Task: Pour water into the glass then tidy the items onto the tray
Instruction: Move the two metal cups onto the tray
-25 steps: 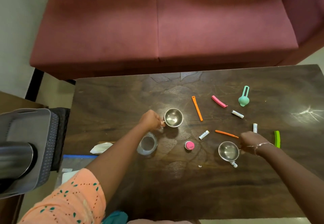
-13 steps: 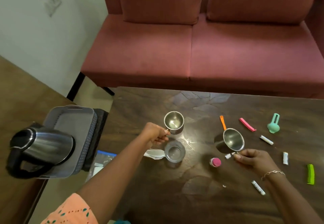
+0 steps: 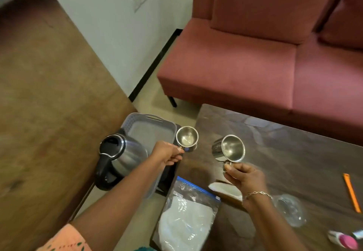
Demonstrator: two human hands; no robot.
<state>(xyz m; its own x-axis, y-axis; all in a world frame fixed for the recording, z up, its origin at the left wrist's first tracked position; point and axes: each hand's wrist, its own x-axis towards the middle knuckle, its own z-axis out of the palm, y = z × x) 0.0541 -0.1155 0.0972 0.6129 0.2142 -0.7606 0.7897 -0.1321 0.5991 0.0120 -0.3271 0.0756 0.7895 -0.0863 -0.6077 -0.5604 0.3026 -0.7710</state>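
Note:
My left hand (image 3: pixel 168 152) grips the handle of a small steel cup (image 3: pixel 187 138), held at the dark table's left edge beside the grey tray (image 3: pixel 151 130). In the air over the table, my right hand (image 3: pixel 242 175) holds a second steel cup (image 3: pixel 232 148) by its handle, tilted with its mouth toward me. A steel kettle (image 3: pixel 120 155) with a black lid and handle stands on the near part of the tray. The clear glass (image 3: pixel 289 209) stands on the table behind my right wrist.
An orange strip (image 3: pixel 351 194) and a pink-capped item (image 3: pixel 343 242) lie at the table's right. A white tissue (image 3: pixel 225 190) sits near the left edge, and a clear plastic bag (image 3: pixel 186 217) lies below it. A red sofa (image 3: pixel 255 64) stands behind, a wooden surface (image 3: pixel 39 103) to the left.
Both hands have lifted their steel cups and carried them left toward the tray. My view has swung left, so most of the small items have left the frame.

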